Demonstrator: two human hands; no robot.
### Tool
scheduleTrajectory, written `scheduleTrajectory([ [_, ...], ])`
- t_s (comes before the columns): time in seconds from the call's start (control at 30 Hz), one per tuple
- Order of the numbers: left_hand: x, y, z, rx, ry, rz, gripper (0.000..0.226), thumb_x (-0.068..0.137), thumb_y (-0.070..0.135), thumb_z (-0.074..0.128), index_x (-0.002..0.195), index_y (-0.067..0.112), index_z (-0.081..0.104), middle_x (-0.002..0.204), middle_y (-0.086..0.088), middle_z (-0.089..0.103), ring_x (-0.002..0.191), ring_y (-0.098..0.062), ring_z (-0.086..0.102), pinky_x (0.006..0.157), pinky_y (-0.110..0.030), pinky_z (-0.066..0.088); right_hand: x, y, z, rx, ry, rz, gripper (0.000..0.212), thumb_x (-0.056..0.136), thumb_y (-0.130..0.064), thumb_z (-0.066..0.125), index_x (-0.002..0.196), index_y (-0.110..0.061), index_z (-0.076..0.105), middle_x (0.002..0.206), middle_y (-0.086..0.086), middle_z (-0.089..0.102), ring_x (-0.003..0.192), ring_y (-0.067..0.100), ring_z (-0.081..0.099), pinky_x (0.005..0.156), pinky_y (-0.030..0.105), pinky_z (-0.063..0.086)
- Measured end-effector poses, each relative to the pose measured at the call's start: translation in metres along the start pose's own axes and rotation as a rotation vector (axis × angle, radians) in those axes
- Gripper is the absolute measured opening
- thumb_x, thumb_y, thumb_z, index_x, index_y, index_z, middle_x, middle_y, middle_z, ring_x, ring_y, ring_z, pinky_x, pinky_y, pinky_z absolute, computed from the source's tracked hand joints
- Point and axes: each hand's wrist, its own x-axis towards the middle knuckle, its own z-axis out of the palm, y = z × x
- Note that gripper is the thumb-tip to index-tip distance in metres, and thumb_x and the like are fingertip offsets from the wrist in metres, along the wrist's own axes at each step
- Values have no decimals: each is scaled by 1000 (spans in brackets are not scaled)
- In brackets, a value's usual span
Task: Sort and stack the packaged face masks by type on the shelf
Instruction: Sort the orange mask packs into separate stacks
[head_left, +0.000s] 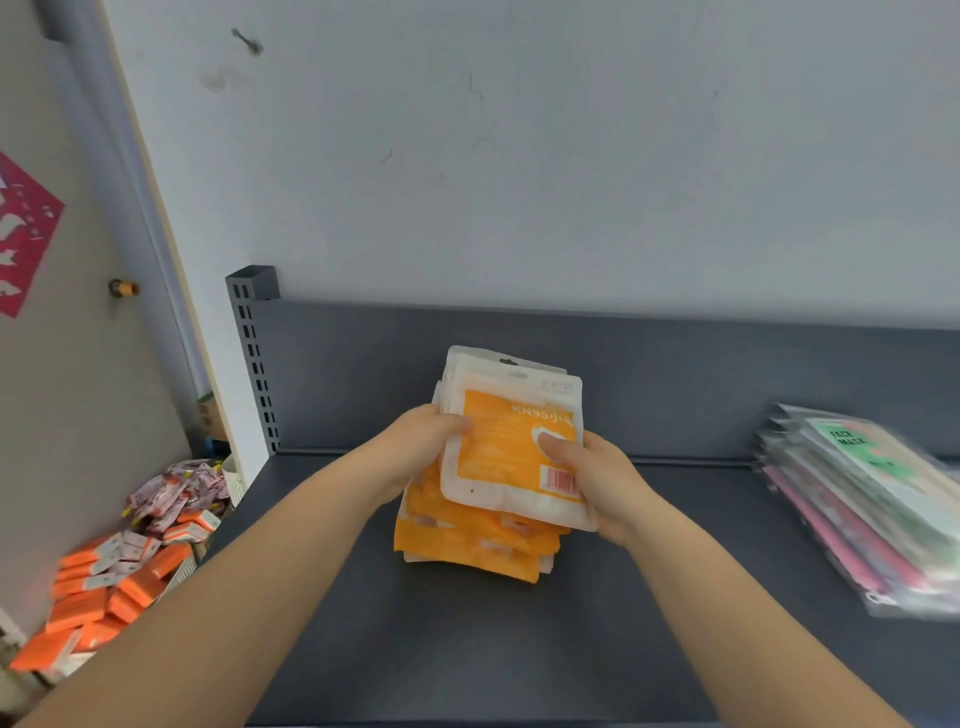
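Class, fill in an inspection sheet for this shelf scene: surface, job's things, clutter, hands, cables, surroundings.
Surface: dark grey shelf, bare at the front.
Job's things: uneven stack of orange-and-white KN95 mask packs at the middle; stack of clear-wrapped face mask packs at the right, untouched.
Clutter: orange boxes and pink packets heaped left of the shelf, lower down.
Hands: left hand grips the KN95 stack's left edge; right hand grips its right edge, thumb on the top pack.
Cables: nothing seen.
Surroundings: scuffed white wall behind; slotted upright at the shelf's left end; pink stencil sheet far left.
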Motion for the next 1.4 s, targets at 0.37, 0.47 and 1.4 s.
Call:
scheduleTrajectory([
  [0.37, -7, 19, 37, -200, 69, 335, 77, 89, 26, 70, 145, 43, 20, 127, 0, 62, 108, -24, 68, 89, -49, 57, -15, -23, -35, -6, 147, -351, 50, 86, -29, 74, 131, -24, 53, 121, -1, 70, 102, 21, 71, 84, 50, 59],
  [0.47, -2, 19, 66, -282, 47, 314, 102, 74, 36, 83, 147, 46, 13, 130, -4, 63, 111, -27, 67, 97, -54, 52, -31, -28, -66, -3, 231, -456, 64, 81, -27, 78, 137, -29, 45, 127, -11, 62, 108, 14, 67, 82, 42, 60],
  [1.4, 36, -40, 228, -310, 222, 122, 36, 102, 43, 33, 119, 26, 60, 108, 5, 75, 101, -13, 71, 84, -32, 56, -24, 61, -229, 94, 221, -194, 52, 84, -14, 74, 122, -21, 40, 114, -4, 64, 101, 16, 66, 76, 34, 58],
])
